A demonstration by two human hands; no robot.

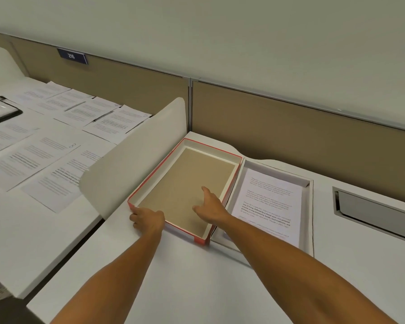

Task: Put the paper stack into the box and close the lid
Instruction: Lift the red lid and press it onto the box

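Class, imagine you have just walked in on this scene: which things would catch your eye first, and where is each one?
The red-edged tray stands empty at the desk's middle, its brown floor bare, the left hand on its near-left corner and the right hand over its inside. Right beside it lies a white tray holding the paper stack. Many loose printed sheets cover the desk on the left.

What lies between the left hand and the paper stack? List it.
In the head view, the red-edged tray with the right hand over its brown floor lies between the left hand and the paper stack.
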